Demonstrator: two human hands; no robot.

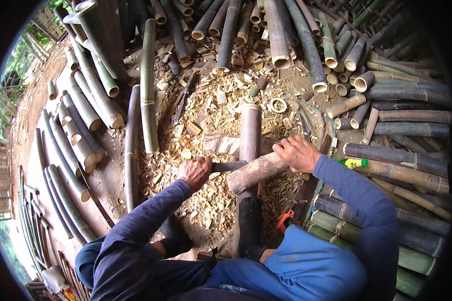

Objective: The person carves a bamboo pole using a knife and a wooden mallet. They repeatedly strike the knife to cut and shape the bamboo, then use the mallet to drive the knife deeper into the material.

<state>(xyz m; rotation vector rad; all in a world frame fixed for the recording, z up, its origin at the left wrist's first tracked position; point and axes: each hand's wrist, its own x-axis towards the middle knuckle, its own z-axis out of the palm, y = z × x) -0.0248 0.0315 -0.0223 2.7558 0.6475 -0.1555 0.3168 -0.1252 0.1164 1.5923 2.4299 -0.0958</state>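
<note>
My left hand (196, 172) is closed round the handle of a knife. Its dark blade (228, 166) points right, the tip close to a thick wooden billet. My right hand (297, 154) grips the upper end of this brownish billet (258, 173), which slants down to the left between my hands. Just beyond the billet, a pale brown bamboo section (250, 130) extends away from me across a wooden block (221, 144). The billet hides the section's near end, so I cannot tell whether the blade touches it.
Wood shavings (206, 195) and chips cover the ground. Another knife (185, 98) lies ahead on the left, and an orange-handled tool (286, 216) by my right knee. Bamboo poles (93, 95) lie left, with more poles (412, 173) right and ahead. A yellow-green bottle (353, 163) rests near my right forearm.
</note>
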